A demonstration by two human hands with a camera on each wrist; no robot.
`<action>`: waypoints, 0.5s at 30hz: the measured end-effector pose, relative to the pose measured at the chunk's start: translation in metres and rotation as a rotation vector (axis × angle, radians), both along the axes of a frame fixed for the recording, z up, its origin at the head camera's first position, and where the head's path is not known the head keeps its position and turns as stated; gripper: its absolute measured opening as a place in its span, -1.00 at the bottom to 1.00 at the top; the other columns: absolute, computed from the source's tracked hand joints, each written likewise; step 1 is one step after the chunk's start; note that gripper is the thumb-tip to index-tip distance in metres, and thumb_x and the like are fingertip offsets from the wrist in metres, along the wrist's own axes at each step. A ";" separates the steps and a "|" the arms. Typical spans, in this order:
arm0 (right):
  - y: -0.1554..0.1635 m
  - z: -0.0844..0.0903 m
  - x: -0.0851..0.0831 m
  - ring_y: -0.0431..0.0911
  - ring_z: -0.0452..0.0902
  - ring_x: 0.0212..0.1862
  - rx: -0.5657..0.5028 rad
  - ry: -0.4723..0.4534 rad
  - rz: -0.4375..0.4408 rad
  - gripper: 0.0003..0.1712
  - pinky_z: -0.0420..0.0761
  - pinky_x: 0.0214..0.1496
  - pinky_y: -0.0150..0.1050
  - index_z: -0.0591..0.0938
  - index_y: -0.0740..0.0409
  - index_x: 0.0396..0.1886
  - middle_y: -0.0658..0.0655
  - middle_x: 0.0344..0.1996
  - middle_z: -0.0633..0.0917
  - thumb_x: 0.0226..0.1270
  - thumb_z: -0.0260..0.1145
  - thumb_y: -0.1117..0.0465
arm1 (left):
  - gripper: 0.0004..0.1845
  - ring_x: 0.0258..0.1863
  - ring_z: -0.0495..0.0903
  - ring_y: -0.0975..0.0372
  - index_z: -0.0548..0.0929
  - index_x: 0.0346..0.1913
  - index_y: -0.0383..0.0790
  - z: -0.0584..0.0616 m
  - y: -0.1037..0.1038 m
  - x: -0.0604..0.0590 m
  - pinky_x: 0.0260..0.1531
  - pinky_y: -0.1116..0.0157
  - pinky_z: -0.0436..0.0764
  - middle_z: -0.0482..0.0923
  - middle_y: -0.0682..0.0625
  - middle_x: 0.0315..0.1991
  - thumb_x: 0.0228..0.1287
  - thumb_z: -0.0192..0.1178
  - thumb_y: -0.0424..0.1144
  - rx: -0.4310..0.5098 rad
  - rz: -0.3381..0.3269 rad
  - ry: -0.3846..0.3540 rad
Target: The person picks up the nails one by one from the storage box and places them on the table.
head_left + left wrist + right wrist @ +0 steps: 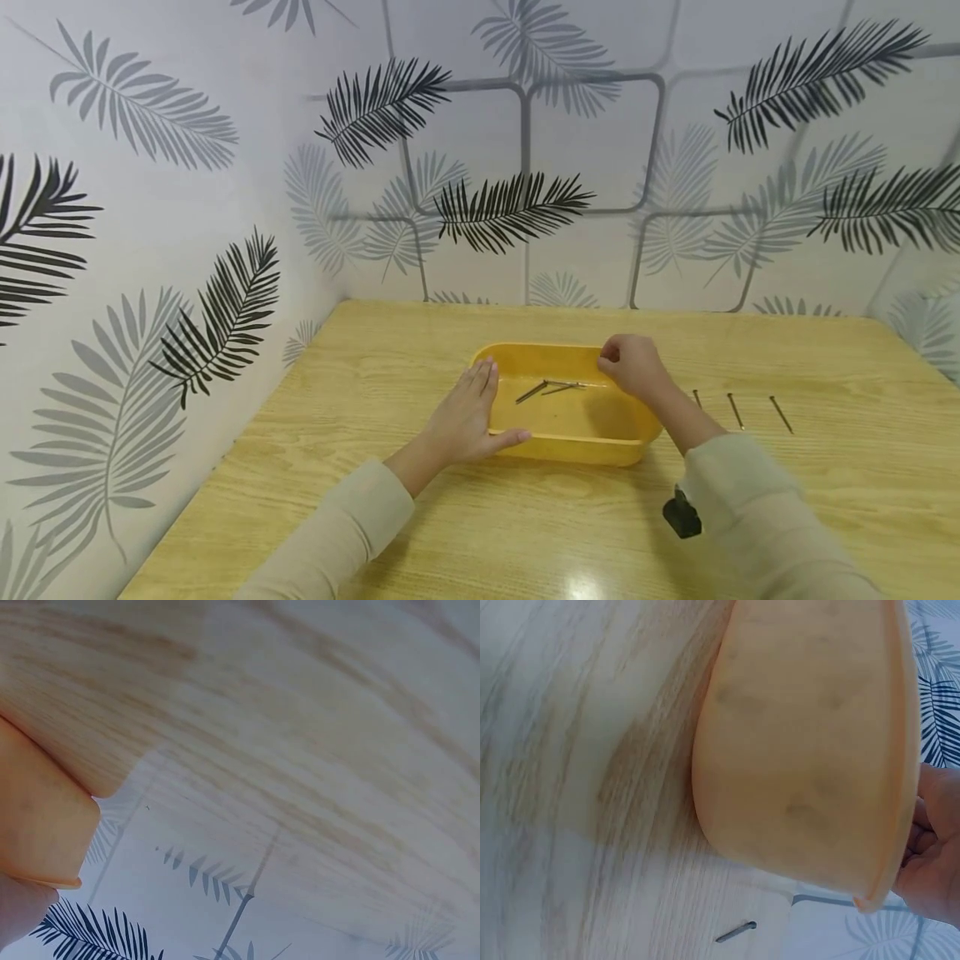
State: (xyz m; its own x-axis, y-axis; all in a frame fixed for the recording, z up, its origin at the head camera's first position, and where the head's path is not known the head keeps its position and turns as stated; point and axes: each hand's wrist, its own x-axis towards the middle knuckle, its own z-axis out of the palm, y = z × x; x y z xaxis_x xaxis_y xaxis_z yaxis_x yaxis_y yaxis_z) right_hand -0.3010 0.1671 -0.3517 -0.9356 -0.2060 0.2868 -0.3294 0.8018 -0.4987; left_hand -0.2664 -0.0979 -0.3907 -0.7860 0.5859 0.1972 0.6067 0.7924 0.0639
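A yellow plastic tray (570,450) stands on the table. Several thin metal nails (531,392) lie loose inside it. The left hand (468,412) rests on the tray's left end, fingers straight along the side and thumb over the near rim. Above the far right corner is the right hand (633,364), its fingers curled in together; I cannot tell whether they pinch something. From the right wrist view, this hand (937,844) shows just past the tray's rim (904,772). In the left wrist view only a bit of the left hand (22,909) appears, at the tray's edge.
Right of the tray, three nails lie apart in a row, among them a middle nail (736,411) and a right-hand nail (781,414). A small black device (682,515) is at the right sleeve. A leaf-patterned wall (480,275) borders the wooden table (390,350).
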 end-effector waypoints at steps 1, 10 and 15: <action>-0.002 -0.001 -0.001 0.02 0.52 -0.43 0.017 -0.002 0.008 -0.85 0.57 -0.33 -0.14 0.62 0.43 -0.43 0.30 -0.48 0.65 0.19 0.18 0.39 | 0.36 0.45 -0.10 -0.11 -0.03 0.38 -0.56 0.000 0.000 0.000 0.42 0.05 0.03 -0.11 -0.37 0.43 -0.14 -0.85 0.63 0.001 -0.002 0.001; -0.014 -0.006 -0.008 -0.21 0.11 -0.68 0.152 -0.044 0.074 -0.67 0.20 -0.59 -0.39 0.37 0.19 -0.81 0.00 -0.81 0.31 0.11 0.14 0.44 | 0.36 0.45 -0.09 -0.10 -0.04 0.38 -0.57 0.001 0.000 -0.001 0.42 0.05 0.02 -0.10 -0.38 0.43 -0.14 -0.85 0.62 -0.011 0.000 0.003; -0.016 -0.020 -0.021 -0.28 -0.04 -0.69 0.210 -0.031 0.127 -0.59 0.04 -0.62 -0.42 0.24 0.06 -0.84 -0.13 -0.83 0.14 0.05 0.20 0.38 | 0.36 0.45 -0.09 -0.10 -0.04 0.38 -0.55 0.000 0.000 -0.001 0.42 0.06 0.01 -0.10 -0.37 0.43 -0.15 -0.86 0.63 -0.016 0.006 -0.006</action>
State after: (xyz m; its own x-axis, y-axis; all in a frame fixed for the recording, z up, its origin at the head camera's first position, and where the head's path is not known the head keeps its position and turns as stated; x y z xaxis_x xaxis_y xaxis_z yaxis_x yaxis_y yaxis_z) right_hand -0.3219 0.1513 -0.3721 -0.9061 -0.3748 0.1965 -0.4213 0.8422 -0.3366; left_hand -0.2677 -0.0978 -0.3902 -0.7910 0.5838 0.1831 0.6012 0.7972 0.0553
